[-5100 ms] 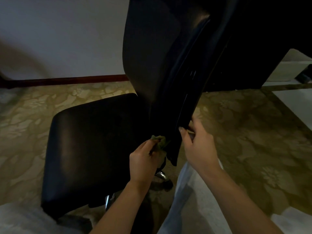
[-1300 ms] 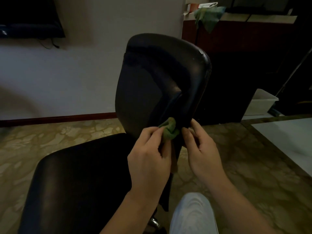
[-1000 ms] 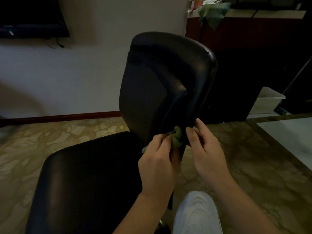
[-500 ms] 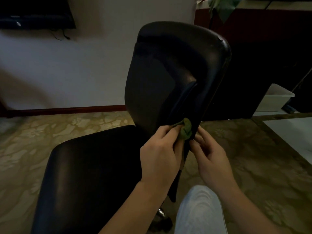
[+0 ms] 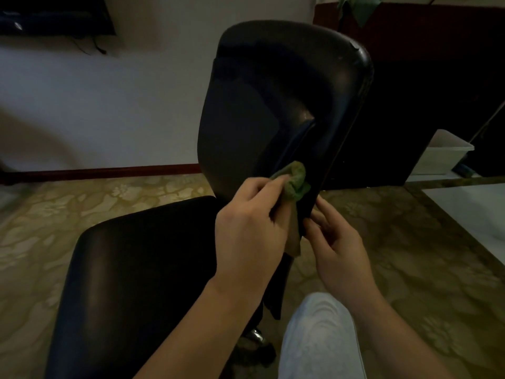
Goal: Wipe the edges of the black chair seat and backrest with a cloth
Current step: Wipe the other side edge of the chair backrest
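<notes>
Edge wipe is running: left hand is pinching the bunched green cloth onto the lower side edge of the backrest, and right hand, at the cloth's 5 o'clock, is gripping that edge with curled fingers. Judging next: cloth is needing a firm slide toward 12 o'clock; seat, at 8 o'clock, likely follows.

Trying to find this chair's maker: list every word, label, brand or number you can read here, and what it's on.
No readable text anywhere.
The backrest, seat, green cloth and white bin show no lettering.
The dark wall screen is too dim to tell.
</notes>
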`<state>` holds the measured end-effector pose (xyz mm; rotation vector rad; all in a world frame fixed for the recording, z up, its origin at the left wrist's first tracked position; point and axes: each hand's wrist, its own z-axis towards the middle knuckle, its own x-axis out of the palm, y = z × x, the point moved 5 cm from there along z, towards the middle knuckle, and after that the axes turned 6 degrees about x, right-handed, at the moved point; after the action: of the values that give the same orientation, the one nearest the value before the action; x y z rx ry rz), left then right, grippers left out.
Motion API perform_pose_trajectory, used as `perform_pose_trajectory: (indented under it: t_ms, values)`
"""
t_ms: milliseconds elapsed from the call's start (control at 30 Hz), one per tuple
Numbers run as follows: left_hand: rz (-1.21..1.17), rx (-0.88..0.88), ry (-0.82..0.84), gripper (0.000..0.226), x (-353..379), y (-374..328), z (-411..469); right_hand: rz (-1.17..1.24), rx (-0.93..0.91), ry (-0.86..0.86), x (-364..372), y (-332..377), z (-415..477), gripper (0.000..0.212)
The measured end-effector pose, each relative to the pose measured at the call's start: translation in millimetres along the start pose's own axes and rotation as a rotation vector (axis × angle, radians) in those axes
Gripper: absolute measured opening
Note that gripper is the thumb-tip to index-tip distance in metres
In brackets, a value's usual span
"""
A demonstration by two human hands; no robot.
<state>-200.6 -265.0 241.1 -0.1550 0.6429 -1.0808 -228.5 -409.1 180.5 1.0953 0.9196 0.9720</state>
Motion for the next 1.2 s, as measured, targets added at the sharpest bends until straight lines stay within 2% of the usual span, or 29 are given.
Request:
perform_pose_trajectory:
  t_ms: [200,367,533,667,800,1033,1200]
  values:
    - [0.071,0.040,0.030,0.028,14,-4,12,-0.011,-0.004,0.011,-2,4,0,0.048]
    - [0.123,0.045,0.194,0.029,13,15,-17,-0.027,0.004,-0.011,-2,0,0,0.049]
    - [0.046,-0.031,0.070,0.027,-8,32,-34,-0.052,0.003,-0.011,-1,-2,1,0.051]
    - [0.040,-0.002,0.032,0.028,-2,18,-14,-0.012,0.008,-0.010,-1,-2,0,0.050]
    - [0.080,0.042,0.101,0.028,12,10,-4,0.013,0.018,-0.006,-2,1,0,0.048]
    - [0.223,0.093,0.271,0.032,13,24,-36,-0.049,0.002,-0.021,0,-1,0,0.050]
    - [0.131,0.021,0.095,0.024,4,21,-34,-0.053,0.002,-0.032,1,-2,-1,0.049]
